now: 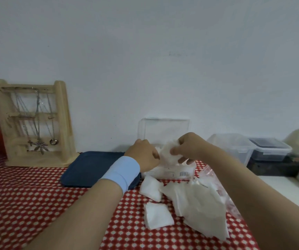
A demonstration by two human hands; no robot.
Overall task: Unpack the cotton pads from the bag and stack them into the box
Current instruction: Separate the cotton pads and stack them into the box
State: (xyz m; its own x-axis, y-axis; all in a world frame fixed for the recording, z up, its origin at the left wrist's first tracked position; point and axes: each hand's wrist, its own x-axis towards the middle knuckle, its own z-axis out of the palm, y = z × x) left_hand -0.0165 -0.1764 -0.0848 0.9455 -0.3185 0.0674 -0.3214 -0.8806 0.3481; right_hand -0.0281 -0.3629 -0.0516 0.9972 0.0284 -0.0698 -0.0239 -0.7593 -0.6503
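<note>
Both hands meet over a clear plastic box standing against the wall. My right hand pinches a bunch of white cotton pads above the box's front. My left hand, with a light blue wristband, grips the same bunch from the left. Under the hands lies a flat plastic pack of pads with a barcode label. Nearer to me, loose cotton pads lie on the red patterned cloth: one stack, another stack, and a spread pile on a torn clear bag.
A dark blue lid lies left of the box. A wooden jewellery stand with necklaces stands at the back left. Clear and dark storage containers crowd the back right, beside a white tabletop.
</note>
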